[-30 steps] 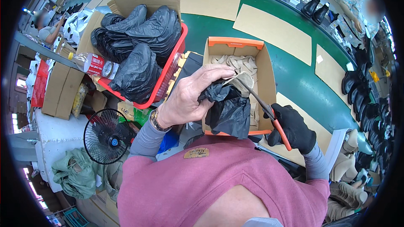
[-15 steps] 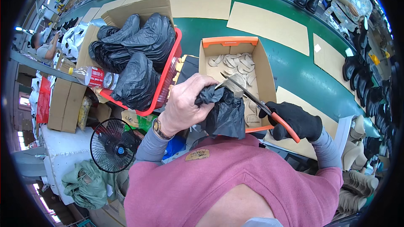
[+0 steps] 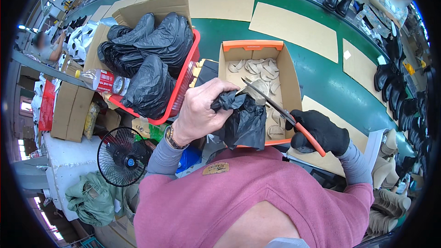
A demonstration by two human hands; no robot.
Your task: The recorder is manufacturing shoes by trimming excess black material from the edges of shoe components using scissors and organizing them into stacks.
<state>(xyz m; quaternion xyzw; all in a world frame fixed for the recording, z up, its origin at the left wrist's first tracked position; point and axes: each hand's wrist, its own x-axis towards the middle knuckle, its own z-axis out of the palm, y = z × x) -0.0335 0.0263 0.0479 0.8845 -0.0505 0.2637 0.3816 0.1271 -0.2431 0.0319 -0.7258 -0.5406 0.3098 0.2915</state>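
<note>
My bare left hand (image 3: 200,112) is closed around a bunched black plastic wrapping (image 3: 245,124), whose loose end hangs below the fingers. At its far end a curved beige piece (image 3: 258,92) shows beside the scissor blades; whether it is joined to the wrapping is hard to tell. In my right hand (image 3: 324,133), which wears a black glove, are scissors (image 3: 310,139) with orange handles, blades pointing up and left across the beige piece. Beneath both hands stands an open cardboard box (image 3: 290,78) with an orange rim, holding several curved beige offcuts (image 3: 262,67).
Left of the box, a red basket (image 3: 186,80) holds a carton of black-plastic-wrapped items (image 3: 158,39) and a plastic bottle (image 3: 103,81). A black fan (image 3: 124,156) stands nearer. Cardboard sheets (image 3: 294,30) lie on the green bench (image 3: 216,32). Black boots (image 3: 337,0) stand beyond it.
My left hand and the black wrapping have shifted very slightly left. The scissors stay across the beige piece, in nearly the same position as before.
</note>
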